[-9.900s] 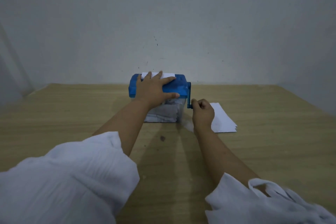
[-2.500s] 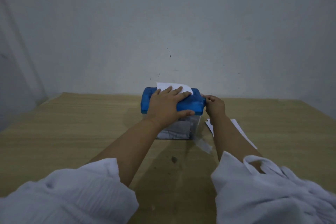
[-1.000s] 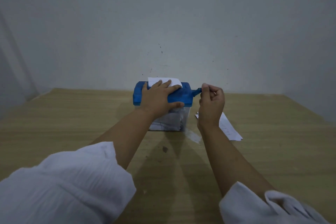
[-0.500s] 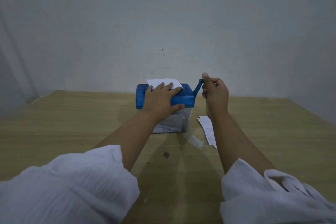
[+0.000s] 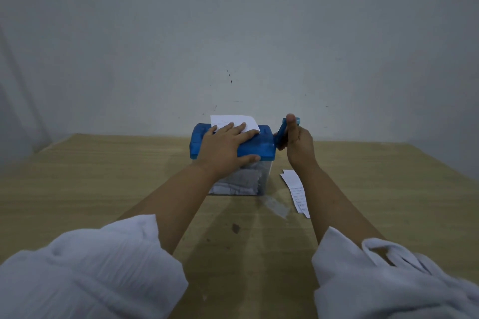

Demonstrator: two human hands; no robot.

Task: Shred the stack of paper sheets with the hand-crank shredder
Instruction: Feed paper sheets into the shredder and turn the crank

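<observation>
- Wooden table (image 5: 103, 189): pale grain, a dark spot (image 5: 236, 228) lay before the shredder (image 5: 259, 149).
- Paper sheets (image 5: 298, 193) lay just right of the shredder.
- Shredder stood far on the table: blue top, clear bin of shreds, sheet (image 5: 233, 121) in slot.
- Left hand (image 5: 223, 147) pressed flat on its top.
- Right hand (image 5: 300, 145) gripped its crank (image 5: 281, 133).
- Grey scuffed wall (image 5: 233, 33) stood behind.

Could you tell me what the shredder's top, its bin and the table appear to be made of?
Shredder top: blue plastic, probably, with a slight sheen. Bin: clear plastic; paper shreds show through. Table: wood or wood-look laminate; grain lines visible.
</observation>
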